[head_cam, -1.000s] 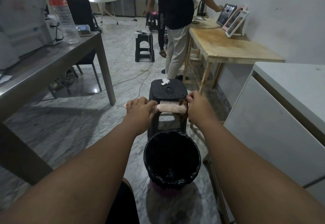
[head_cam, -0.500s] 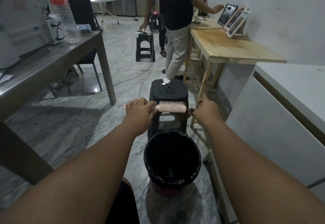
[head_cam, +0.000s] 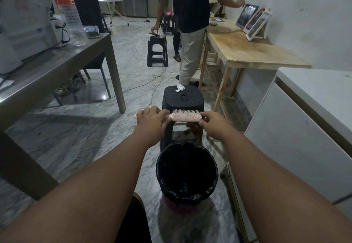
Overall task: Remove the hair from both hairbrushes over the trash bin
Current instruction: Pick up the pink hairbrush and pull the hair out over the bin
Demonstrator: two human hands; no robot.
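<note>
A pink hairbrush point(head_cam: 186, 116) is held level, bristles up, in front of a black stool and slightly beyond the trash bin point(head_cam: 159, 168). The bin stands on the floor with a black liner. My left hand point(head_cam: 152, 120) is closed around the brush handle. My right hand point(head_cam: 213, 123) pinches the far tip of the brush head with thumb and fingers. A blurred dark tuft point(head_cam: 189, 129), apparently hair, shows just below the brush. Only one brush is in view.
The black stool point(head_cam: 182, 96) behind the bin carries a crumpled white tissue point(head_cam: 180, 88). A grey table point(head_cam: 57, 67) with a water bottle point(head_cam: 70, 14) stands left. A wooden table point(head_cam: 247, 52) and a white cabinet point(head_cam: 304, 119) stand right. A person point(head_cam: 190, 33) stands ahead.
My right hand pulled away from the brush tip to the right with something dark, then came back to pinch the tip. The left hand kept the brush still.
</note>
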